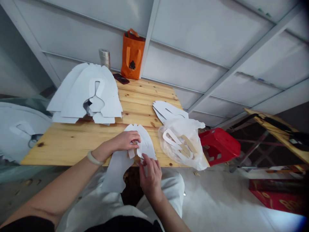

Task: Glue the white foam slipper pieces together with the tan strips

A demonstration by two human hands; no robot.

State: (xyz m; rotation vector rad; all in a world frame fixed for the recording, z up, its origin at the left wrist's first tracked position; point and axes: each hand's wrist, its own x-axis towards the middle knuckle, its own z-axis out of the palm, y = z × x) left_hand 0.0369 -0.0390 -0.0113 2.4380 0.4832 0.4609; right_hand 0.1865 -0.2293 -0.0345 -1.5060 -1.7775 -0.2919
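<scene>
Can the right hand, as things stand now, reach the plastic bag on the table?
Probably yes: the plastic bag lies close to the right of the right hand, with nothing visible between them, though that hand's fingers are at the white sheet now.

No wording can be read with certainty: the gold characters [287, 204] on the red rectangular box [270, 197] are blurred, and the orange upright tote bag [133, 48] bears a small black emblem [132, 65].

Pale panelled wall [190, 35] behind wooden table [70, 145]; red stool [219, 146] at right; grey floor [210, 199], possibly concrete; lighting dim.
</scene>
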